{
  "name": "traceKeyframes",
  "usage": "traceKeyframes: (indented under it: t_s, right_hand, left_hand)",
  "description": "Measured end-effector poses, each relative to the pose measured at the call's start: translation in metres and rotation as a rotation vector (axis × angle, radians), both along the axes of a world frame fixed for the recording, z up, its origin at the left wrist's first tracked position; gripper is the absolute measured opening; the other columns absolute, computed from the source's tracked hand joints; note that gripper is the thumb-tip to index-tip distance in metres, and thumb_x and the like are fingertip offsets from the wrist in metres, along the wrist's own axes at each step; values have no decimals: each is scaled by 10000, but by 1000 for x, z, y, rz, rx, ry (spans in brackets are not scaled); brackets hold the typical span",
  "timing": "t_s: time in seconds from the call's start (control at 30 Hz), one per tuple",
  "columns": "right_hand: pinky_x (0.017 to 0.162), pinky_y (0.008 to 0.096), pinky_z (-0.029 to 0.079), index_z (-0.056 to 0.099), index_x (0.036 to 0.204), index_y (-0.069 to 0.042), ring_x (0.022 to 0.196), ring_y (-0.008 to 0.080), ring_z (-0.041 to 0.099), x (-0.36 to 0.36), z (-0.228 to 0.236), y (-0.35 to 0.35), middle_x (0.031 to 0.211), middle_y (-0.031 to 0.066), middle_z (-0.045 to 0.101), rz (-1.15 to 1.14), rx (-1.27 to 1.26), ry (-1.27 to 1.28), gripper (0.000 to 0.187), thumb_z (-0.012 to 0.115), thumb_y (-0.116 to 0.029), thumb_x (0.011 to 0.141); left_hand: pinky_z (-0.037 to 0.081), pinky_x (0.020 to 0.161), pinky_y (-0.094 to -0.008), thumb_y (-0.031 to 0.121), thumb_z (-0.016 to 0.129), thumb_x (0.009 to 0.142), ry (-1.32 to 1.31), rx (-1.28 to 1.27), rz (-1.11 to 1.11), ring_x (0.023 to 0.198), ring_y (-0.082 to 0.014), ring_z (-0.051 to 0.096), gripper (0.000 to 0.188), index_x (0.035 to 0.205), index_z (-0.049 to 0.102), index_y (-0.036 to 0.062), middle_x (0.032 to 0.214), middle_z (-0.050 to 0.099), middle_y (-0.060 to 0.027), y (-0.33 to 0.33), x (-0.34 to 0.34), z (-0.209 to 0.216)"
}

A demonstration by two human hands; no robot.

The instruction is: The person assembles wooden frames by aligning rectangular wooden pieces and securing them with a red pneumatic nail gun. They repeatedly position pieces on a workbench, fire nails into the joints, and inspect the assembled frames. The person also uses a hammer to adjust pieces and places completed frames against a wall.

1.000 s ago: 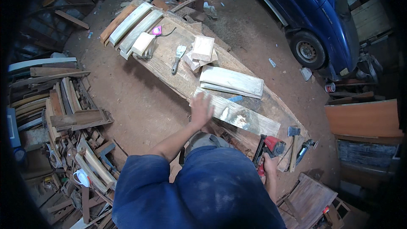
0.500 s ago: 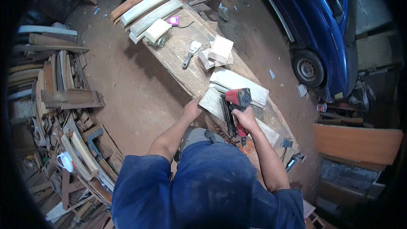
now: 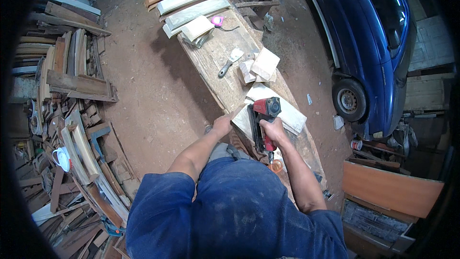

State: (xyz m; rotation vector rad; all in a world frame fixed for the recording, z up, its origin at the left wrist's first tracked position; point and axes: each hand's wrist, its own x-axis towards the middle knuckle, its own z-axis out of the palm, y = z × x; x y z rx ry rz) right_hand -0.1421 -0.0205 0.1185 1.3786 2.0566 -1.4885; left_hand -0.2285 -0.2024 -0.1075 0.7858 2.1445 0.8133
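Observation:
My right hand (image 3: 272, 130) is wrapped round the handle of a red and black nail gun (image 3: 266, 107), held over a pale wooden board (image 3: 243, 122). At that board's left end, my left hand (image 3: 223, 124) grips the edge, its fingertips partly hidden. More pale boards (image 3: 287, 110) lie just beyond the gun on the wooden workbench (image 3: 208, 69). An orange coiled hose (image 3: 275, 166) shows below the gun's handle. Farther up the bench are wooden blocks (image 3: 265, 64), a scraper (image 3: 230, 63) and a pink tape measure (image 3: 217, 20).
Moulded boards (image 3: 199, 10) are laid across the bench's far end. A blue car (image 3: 371, 43) stands at the right, above an orange-brown panel (image 3: 393, 188). Piles of scrap wood (image 3: 79, 86) fill the left side.
The view has shifted, so the bench's far end and the car sit differently in the picture. The nail gun has moved slightly left over the board; both hands keep their holds.

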Motion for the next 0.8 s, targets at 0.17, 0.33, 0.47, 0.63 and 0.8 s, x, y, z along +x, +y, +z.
traceKeyframes:
  t_s: [0.17,0.33,0.47,0.63,0.8]
  right_hand:
    - [522,359,481,678,834,6,540,155,580,9,0,-5,661,51,626,74,62,48,171,691,-164,818]
    - [828,412,549,713,1086,45,845,315,719,23,0,-19,906,201,742,234,-1,-79,410,699,-270,825]
    - [916,410,537,719,1148,30,1003,349,730,24,12,-38,1028,246,753,265,41,-64,431,716,-252,821]
    - [931,417,536,724,1134,32,1042,372,727,19,13,-40,1052,258,750,256,26,-60,414,725,-236,818]
    - [923,425,538,720,1130,41,1045,386,725,20,1,-41,1041,281,742,289,101,-46,420,732,-235,814]
  left_hand:
    - [492,1036,-474,89,594,833,7,59,-4,1212,-404,613,654,1481,506,77,1314,632,-248,-3,-1,-8]
    - [473,1071,-458,69,575,860,-32,39,3,1257,-388,590,663,1514,471,90,1370,602,-239,-6,-1,-11]
    - [471,1076,-446,89,590,891,-49,53,-18,1263,-385,587,652,1529,453,96,1393,595,-222,-6,-1,-16]
    - [475,1070,-441,130,616,915,-68,94,15,1259,-388,591,630,1525,461,122,1370,610,-227,-3,1,-19]
    - [476,1062,-449,171,624,934,-74,66,-10,1262,-391,590,610,1521,463,133,1351,621,-228,-6,-2,-26]
